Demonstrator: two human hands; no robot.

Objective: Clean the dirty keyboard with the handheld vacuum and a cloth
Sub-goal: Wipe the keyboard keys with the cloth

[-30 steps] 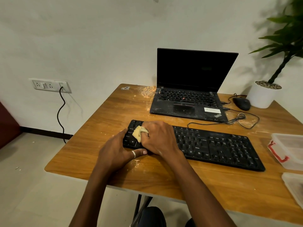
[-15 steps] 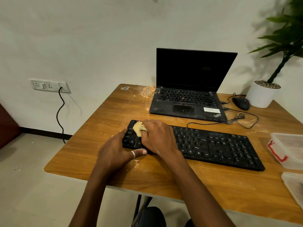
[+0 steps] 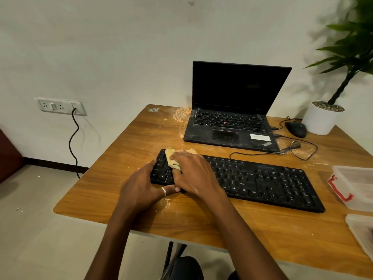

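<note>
The black keyboard lies slantwise across the wooden desk, its left end close to the desk's left edge and its right end near a clear plastic box with a red clasp. The right hand presses a crumpled tan cloth onto the far-left keys, fingers curled in a closed grip on it. The left hand, a ring on its thumb, clamps the keyboard's left end, thumb along the near edge, fingers at the side. Behind the keyboard sits an open dusty laptop, with a strip of bare desk between them crossed by a black cable. A mouse and a white plant pot stand at the far right. Bare wood lies open between the keyboard and the near edge; pale crumbs dot it just below the left thumb.
</note>
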